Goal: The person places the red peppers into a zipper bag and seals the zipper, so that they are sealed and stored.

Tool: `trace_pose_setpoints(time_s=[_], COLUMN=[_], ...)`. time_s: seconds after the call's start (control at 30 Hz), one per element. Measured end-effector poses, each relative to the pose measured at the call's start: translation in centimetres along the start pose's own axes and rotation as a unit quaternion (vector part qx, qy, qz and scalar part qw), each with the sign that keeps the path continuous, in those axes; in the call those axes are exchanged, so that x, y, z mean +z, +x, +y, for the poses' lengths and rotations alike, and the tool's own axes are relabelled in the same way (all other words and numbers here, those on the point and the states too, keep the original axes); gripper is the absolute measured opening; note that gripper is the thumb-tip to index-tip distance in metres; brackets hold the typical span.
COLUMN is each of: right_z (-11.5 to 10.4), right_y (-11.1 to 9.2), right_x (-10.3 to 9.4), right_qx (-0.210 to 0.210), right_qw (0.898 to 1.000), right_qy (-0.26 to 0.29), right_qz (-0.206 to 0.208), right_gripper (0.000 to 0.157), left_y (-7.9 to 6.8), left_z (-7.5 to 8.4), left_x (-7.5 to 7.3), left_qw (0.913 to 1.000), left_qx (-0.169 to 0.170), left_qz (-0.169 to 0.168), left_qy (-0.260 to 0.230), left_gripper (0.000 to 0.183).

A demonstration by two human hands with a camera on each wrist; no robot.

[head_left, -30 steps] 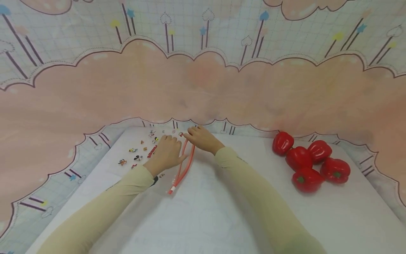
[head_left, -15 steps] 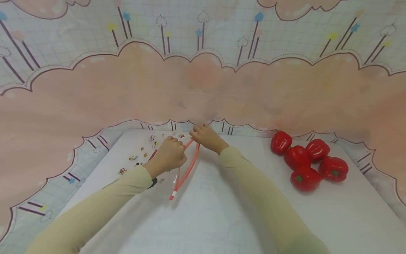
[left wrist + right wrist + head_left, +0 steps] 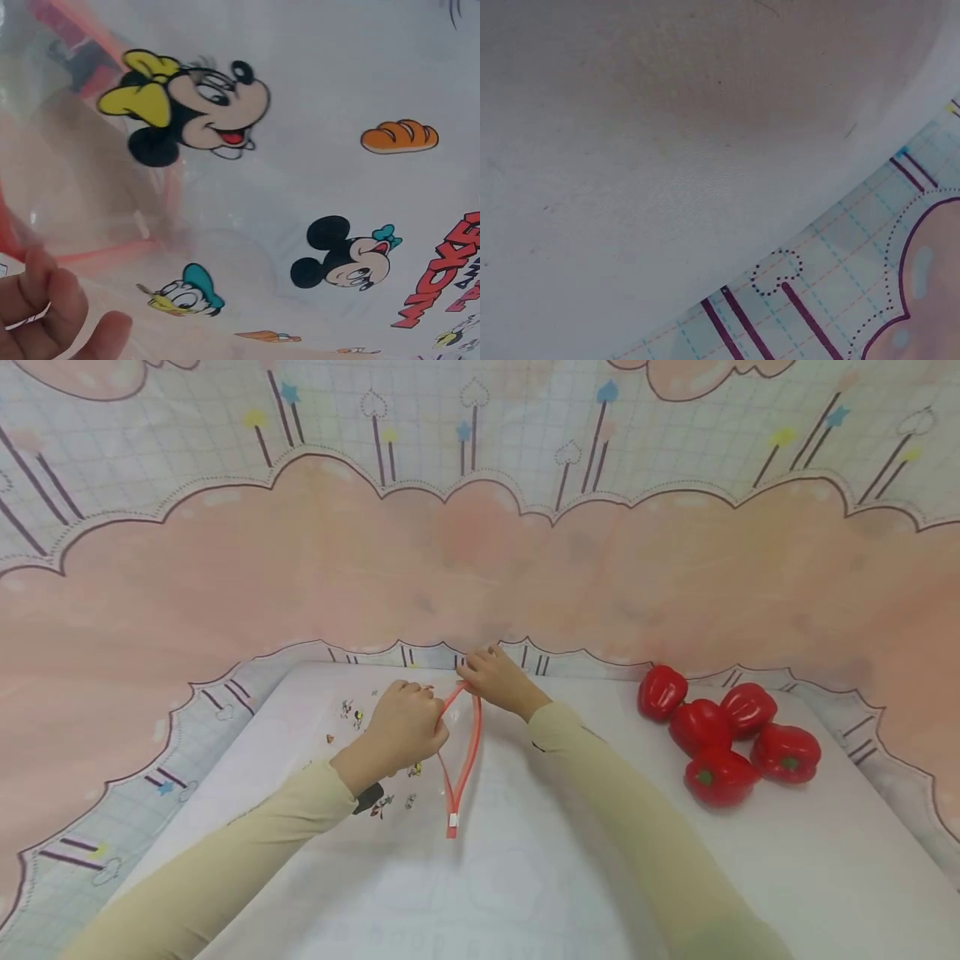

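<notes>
Clear bag (image 3: 417,771) over desk (image 3: 847,852), left hand (image 3: 396,731) and right hand (image 3: 504,681) both gripping its orange rim (image 3: 476,743). Red peppers (image 3: 701,727): head view alone. Bread print (image 3: 400,138) legible from left wrist; right wrist: desk, patterned cloth (image 3: 937,277).

The bag (image 3: 417,769) is partly hidden by the left hand (image 3: 400,727); the sleeves (image 3: 236,847) and table (image 3: 825,860) are cut off by the head view's bottom edge.

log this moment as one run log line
left hand: grips red edge of clear bag | right hand: holds same edge | bag: open | red peppers: five, grouped on white table, to the right
</notes>
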State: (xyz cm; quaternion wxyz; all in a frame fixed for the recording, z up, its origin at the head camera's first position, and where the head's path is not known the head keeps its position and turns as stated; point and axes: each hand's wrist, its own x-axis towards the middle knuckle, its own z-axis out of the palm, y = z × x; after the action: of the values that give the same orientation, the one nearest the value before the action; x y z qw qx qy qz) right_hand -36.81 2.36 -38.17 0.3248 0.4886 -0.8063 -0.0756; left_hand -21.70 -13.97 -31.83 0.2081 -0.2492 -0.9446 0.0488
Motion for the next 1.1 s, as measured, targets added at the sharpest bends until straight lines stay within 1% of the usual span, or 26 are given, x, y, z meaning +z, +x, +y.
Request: trace_pose_setpoints(time_s=[0.1,0.2,0.3,0.37,0.4,0.47,0.53,0.63,0.8,0.93,1.03,1.1], right_z=[-0.1,-0.1,0.0,0.0,0.1,0.1,0.1,0.0,-0.4,-0.8,-1.1,-1.2], right_y=[-0.1,-0.2,-0.2,-0.2,-0.2,-0.2,-0.2,-0.2,0.2,0.7,0.9,1.0], right_x=[-0.2,-0.3,-0.1,0.0,0.0,-0.1,-0.3,-0.4,-0.6,-0.8,-1.2,-1.4], right_qx=[0.0,-0.009,-0.021,-0.028,-0.031,-0.035,-0.037,-0.041,-0.045,-0.05,-0.046,-0.033], right_qw=[1.0,0.999,0.999,0.999,0.999,0.999,0.999,0.999,0.998,0.998,0.999,0.999], right_qy=[0.027,0.031,0.025,0.017,0.014,0.012,0.012,0.02,0.034,0.027,0.02,0.021], right_qz=[-0.01,-0.007,0.017,0.028,0.03,0.03,0.018,0.006,-0.011,-0.008,-0.008,-0.019], right_gripper=[0.017,0.014,0.012,0.012,0.012,0.011,0.011,0.011,0.012,0.011,0.012,0.015], left_y=[-0.4,-1.1,-1.8,-2.2,-2.3,-2.5,-2.5,-2.3,-1.6,-1.2,-1.2,-1.3], left_z=[0.2,0.4,0.6,0.7,0.7,0.7,0.6,0.6,0.9,1.4,1.9,2.1], left_x=[0.2,0.6,0.9,1.1,1.2,1.4,1.7,1.9,1.5,1.3,1.6,1.8], left_qw=[0.9995,0.9988,0.9985,0.9985,0.9986,0.9993,0.9997,0.9996,0.9984,0.996,0.9942,0.9935], left_qx=[0.003,0.002,-0.002,-0.001,0.002,0.008,0.014,0.015,0.013,0.022,0.015,0.003], left_qz=[-0.02,-0.037,-0.052,-0.055,-0.052,-0.035,-0.011,0.022,0.046,0.067,0.083,0.088], left_qy=[-0.024,-0.031,-0.018,-0.002,0.004,0.01,0.016,0.007,-0.03,-0.055,-0.068,-0.072], left_gripper=[0.028,0.031,0.027,0.018,0.015,0.011,0.012,0.01,0.017,0.019,0.018,0.017])
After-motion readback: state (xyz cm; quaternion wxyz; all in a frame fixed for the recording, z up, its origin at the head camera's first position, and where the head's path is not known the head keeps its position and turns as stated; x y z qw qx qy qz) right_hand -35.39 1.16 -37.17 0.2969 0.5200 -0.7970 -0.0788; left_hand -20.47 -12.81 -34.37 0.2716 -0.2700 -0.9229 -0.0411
